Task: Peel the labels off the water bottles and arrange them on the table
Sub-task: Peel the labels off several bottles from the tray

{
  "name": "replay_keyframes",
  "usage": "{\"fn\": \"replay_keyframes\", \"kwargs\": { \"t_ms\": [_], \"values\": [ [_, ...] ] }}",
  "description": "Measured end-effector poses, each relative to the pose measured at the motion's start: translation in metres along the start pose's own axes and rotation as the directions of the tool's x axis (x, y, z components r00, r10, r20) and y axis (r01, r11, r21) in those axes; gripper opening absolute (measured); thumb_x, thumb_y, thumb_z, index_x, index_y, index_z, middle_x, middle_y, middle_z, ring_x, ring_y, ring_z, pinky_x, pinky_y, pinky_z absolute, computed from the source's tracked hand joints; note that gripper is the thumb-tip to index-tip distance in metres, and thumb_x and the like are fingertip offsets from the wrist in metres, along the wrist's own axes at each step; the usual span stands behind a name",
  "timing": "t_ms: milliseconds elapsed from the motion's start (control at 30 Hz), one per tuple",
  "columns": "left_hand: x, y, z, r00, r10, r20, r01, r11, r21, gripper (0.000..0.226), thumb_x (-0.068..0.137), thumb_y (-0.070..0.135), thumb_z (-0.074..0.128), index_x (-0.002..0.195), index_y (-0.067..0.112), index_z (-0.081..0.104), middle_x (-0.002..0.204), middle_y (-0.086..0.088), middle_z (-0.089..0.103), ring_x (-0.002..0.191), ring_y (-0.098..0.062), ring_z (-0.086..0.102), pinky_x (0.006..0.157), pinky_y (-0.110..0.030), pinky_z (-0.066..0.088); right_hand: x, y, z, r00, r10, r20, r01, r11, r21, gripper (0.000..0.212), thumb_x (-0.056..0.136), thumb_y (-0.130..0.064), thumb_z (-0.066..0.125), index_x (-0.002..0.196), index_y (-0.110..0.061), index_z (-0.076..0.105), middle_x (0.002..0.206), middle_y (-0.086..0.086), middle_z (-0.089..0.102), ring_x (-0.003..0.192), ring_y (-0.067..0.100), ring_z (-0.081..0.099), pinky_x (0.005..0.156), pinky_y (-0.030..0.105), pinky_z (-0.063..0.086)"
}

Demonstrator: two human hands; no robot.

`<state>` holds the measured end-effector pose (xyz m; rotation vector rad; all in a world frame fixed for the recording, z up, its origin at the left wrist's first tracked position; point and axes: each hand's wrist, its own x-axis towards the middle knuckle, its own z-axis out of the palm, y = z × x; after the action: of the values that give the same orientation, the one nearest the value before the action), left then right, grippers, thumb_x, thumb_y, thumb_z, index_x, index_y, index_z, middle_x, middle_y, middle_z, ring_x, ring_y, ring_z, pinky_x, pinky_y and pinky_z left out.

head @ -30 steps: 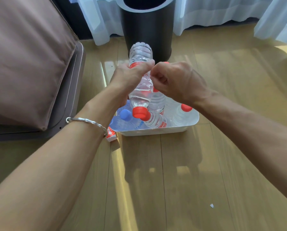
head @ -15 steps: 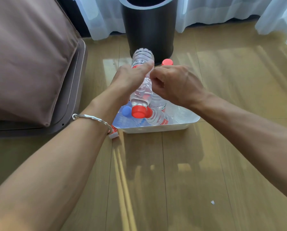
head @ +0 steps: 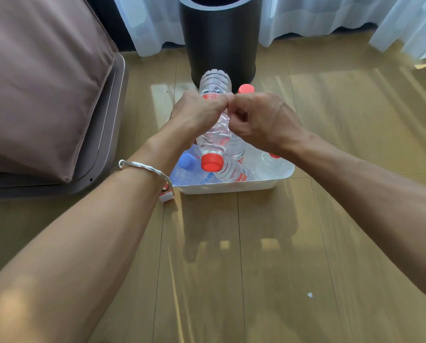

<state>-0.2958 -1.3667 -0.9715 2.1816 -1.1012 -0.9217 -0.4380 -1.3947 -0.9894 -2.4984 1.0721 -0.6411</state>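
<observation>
The left hand point(head: 197, 115) grips the clear ribbed red-capped bottle point(head: 213, 141) — bracing it. The right hand point(head: 261, 120) pinches its red label point(head: 208, 96), seemingly to peel.

Black bin point(head: 219, 40), brown cushion point(head: 38, 78), white curtains point(head: 318, 13)
</observation>
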Motion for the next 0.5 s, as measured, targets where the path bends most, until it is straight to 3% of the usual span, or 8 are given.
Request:
{"fn": "replay_keyframes", "kwargs": {
  "t_ms": [133,367,500],
  "values": [
    [-0.001,0.000,-0.006,0.997,-0.052,0.049,0.051,0.999,0.009,0.053,0.075,0.056,0.067,0.103,0.011,0.063,0.080,0.000,0.056,0.067,-0.019,0.053,0.054,-0.026,0.039,0.001,-0.005,0.000,0.998,0.027,0.052,-0.028,0.999,0.026,0.016,0.089,-0.015,0.053,0.081,-0.010,0.067,0.068,0.003,0.058,0.063,0.020,0.052,0.051,0.019,0.031],
    [0.000,0.004,-0.010,0.995,-0.096,0.041,0.093,0.993,0.079,0.049,0.079,0.051,0.067,0.108,0.013,0.057,0.097,-0.005,0.059,0.088,-0.026,0.059,0.076,-0.032,0.051,0.002,-0.013,0.005,0.996,0.059,0.061,-0.060,0.998,0.002,0.015,0.087,-0.015,0.051,0.073,-0.017,0.054,0.065,0.000,0.051,0.065,0.028,0.054,0.057,0.031,0.037],
    [0.001,0.011,-0.014,0.997,-0.079,-0.014,0.079,0.994,0.069,0.055,0.077,0.052,0.066,0.114,0.012,0.060,0.099,-0.003,0.060,0.085,-0.024,0.058,0.062,-0.027,0.042,0.008,-0.016,0.004,0.997,0.076,-0.024,-0.078,0.995,-0.065,0.014,0.089,-0.018,0.049,0.082,-0.012,0.060,0.074,0.003,0.051,0.073,0.028,0.048,0.063,0.040,0.043]
  ]
}}
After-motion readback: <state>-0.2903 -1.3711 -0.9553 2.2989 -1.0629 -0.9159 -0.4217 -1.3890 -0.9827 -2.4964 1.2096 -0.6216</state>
